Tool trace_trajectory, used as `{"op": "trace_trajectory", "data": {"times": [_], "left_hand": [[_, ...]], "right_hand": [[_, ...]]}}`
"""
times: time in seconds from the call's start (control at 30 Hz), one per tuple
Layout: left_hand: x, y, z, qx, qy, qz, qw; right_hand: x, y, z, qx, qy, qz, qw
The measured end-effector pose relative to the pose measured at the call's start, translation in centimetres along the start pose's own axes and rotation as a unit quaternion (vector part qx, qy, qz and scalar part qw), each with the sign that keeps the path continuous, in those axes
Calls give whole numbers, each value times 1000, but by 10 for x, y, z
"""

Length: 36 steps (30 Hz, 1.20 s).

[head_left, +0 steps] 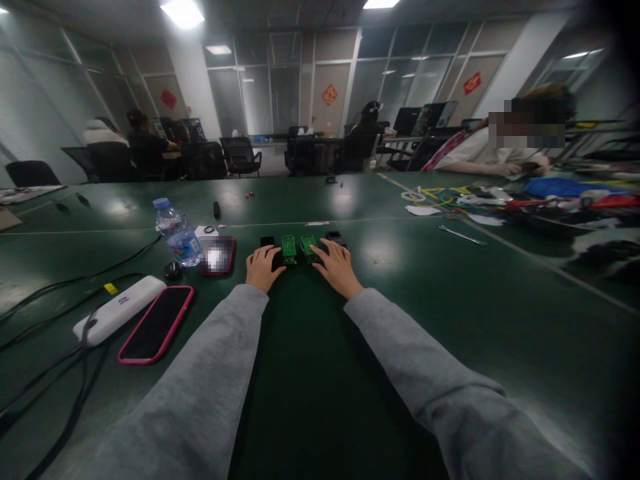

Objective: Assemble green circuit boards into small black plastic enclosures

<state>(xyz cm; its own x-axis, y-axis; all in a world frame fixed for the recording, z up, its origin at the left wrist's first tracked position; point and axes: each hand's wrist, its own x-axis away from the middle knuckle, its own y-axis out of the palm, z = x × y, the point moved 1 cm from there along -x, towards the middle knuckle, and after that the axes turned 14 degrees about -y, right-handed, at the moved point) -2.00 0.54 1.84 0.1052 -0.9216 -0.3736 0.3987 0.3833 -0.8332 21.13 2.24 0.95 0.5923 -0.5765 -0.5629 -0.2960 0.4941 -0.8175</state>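
Nearest: two grey long sleeves (200, 373) reach forward over a dark green table surface (300, 387). To the left lies a black-screened phone in a pink case (156, 325); just beside it, a white oblong power bank (117, 312) with black cables (83, 380) across its near end.

Left hand (264, 268): fingers bent, thumb apart from them, its tip beside a green rectangular circuit board (289, 247). Whether it grips anything, cannot tell.

Right hand (341, 268): fingers spread, the foremost reaching a second green circuit board (307, 245); firmness of hold cannot be told. The two boards lie side by side between the hands, a narrow gap separating them. A small black block (267, 241) shows beyond the left hand, a dark boxy device (336, 237) beyond the right.

Left of the hands: a dark red-edged device (232, 257), its screen pixelated, and a clear plastic bottle with a blue cap (178, 233), upright. Well to the right, a silver wrench (463, 235).

Farther right: a heap of coloured cables (475, 197); behind it, a seated person in a pale top (470, 157). Farthest: black office chairs (241, 157).
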Motion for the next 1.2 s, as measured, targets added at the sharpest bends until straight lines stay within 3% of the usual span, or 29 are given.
{"op": "trace_trajectory", "data": {"times": [0.47,0.6,0.77,0.97,1.1,1.2], "left_hand": [[-4,7,-6,32,23,1,999],[-5,8,-8,49,21,26,998],[-10,12,-19,116,-48,92,988],[-15,19,-36,208,-153,69,964],[-18,23,-42,255,-181,56,948],[-19,25,-43,262,-171,43,949]], "right_hand": [[-1,1,-1,-39,-16,5,999],[0,2,-1,-38,-13,4,999],[-1,0,-2,-22,-3,2,1000],[-2,-4,-4,-20,13,2,1000],[-2,-9,-2,-17,63,52,997],[1,-7,10,-17,161,130,978]]}}
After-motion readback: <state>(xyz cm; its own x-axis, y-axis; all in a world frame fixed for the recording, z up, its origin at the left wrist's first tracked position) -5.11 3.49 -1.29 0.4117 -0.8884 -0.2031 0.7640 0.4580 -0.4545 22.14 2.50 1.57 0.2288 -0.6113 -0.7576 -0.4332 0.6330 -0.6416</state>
